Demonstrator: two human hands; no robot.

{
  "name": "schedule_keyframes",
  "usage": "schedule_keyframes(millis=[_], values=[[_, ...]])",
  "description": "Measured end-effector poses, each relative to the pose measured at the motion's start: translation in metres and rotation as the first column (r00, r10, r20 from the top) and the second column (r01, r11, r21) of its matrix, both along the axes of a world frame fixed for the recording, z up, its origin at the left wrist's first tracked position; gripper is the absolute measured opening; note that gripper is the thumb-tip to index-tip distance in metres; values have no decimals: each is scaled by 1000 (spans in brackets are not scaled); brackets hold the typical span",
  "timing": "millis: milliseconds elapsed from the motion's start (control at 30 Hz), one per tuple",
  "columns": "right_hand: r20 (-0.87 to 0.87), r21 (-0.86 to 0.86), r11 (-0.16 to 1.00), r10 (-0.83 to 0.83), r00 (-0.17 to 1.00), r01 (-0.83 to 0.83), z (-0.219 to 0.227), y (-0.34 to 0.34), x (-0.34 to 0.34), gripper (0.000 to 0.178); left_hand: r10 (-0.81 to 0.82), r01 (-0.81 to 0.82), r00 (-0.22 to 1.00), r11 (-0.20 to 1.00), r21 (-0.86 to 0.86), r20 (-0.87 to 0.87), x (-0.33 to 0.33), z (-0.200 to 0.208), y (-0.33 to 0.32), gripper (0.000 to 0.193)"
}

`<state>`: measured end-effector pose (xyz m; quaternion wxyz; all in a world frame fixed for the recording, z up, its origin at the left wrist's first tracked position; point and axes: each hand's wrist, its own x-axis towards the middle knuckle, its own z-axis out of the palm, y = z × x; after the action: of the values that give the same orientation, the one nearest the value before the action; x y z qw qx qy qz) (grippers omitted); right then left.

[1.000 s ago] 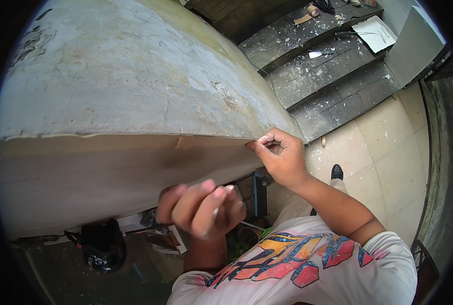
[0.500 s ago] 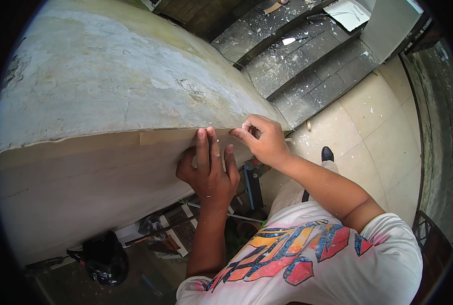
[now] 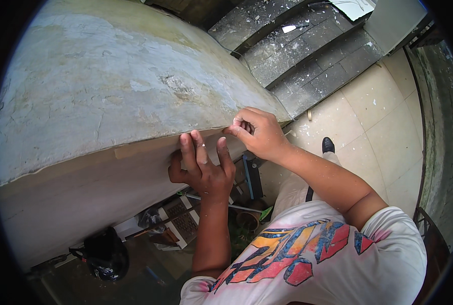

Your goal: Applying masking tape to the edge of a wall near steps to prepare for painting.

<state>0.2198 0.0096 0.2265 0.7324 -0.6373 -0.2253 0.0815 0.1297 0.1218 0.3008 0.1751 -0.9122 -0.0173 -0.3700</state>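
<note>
Tan strip (image 3: 153, 144) edging wall (image 3: 104, 96) | seemed thin, light, tearable, best held by its margin | left hand (image 3: 206, 175): fingers spread against it | right hand (image 3: 262, 136): pinched it

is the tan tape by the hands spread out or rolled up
Spread out: the tan tape runs as a strip along the edge of the wall, past the left hand toward the pinching right hand.
</note>
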Motion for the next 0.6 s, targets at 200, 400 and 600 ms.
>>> schedule_keyframes(millis=[200, 400, 600], values=[[166, 34, 998, -57, 985, 52, -23, 5, -2, 14, 54, -76, 995, 955, 288, 87, 9, -14, 13, 79], [66, 5, 1000, 13, 998, -14, -75, 0, -8, 17, 112, -121, 992, 963, 240, 50, 9, -19, 9, 94], [140, -119, 992, 49, 989, -32, -121, -7, 3, 17, 217, -216, 976, 949, 227, 24, 9, -16, -4, 102]])
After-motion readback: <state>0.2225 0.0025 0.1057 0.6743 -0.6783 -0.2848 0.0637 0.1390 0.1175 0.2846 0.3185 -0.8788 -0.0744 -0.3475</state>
